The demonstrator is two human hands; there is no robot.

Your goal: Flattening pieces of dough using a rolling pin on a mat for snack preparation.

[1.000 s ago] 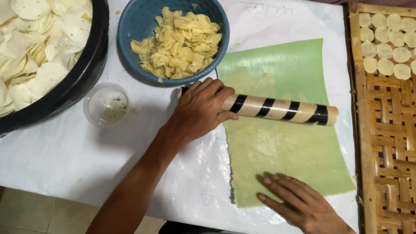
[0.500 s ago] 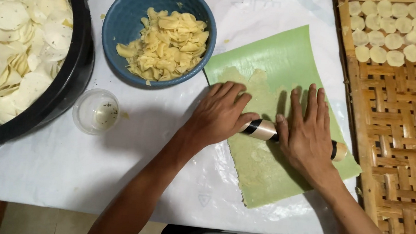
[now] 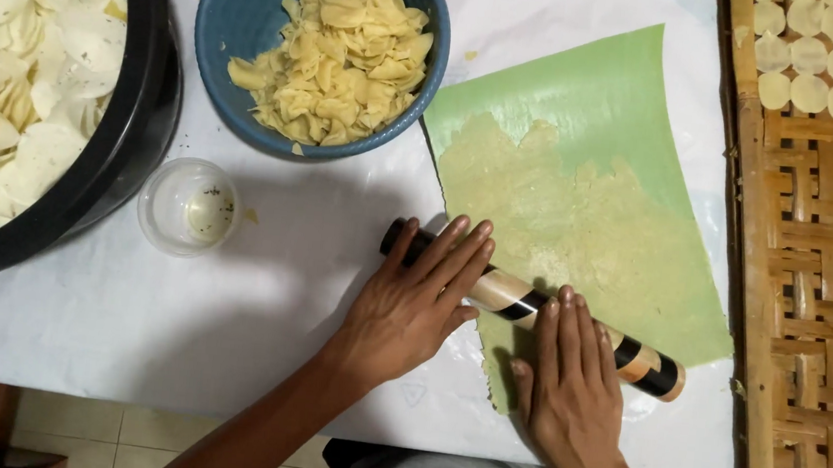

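1. We are at the rolling step: a thin sheet of pale dough (image 3: pixel 549 211) lies spread over a green plastic sheet (image 3: pixel 638 113) in the centre right of the frame, and it covers the lower left part of that sheet while the upper right corner shows bare green
2. Our left hand (image 3: pixel 410 309) lies flat, fingers stretched and unclenched, pressing down on the dark end of the striped wooden rolling pin (image 3: pixel 521 298) in the lower middle of the frame
3. Our right hand (image 3: pixel 569 388) lies likewise flat and loose, palm on the table cover and fingertips on the pin's middle; neither hand grips anything
4. The pin sits slanted across the near edge of the green sheet, its right end reaching toward the lower right, on the edge of the dough
5. As we judge it, the next move calls for even pressure from both palms and a push up the frame, so that the dough thins toward the bare green corner without tearing at its ragged left edge
6. A blue bowl (image 3: pixel 255 9) of yellow dough scraps sits at the top centre, just beside the sheet
7. A small clear cup (image 3: pixel 188 206) sits to the left of the pin, and a black basin (image 3: pixel 139 130) of white discs fills the upper left
8. A woven bamboo tray (image 3: pixel 813 299) with small pale rounds runs down the right edge
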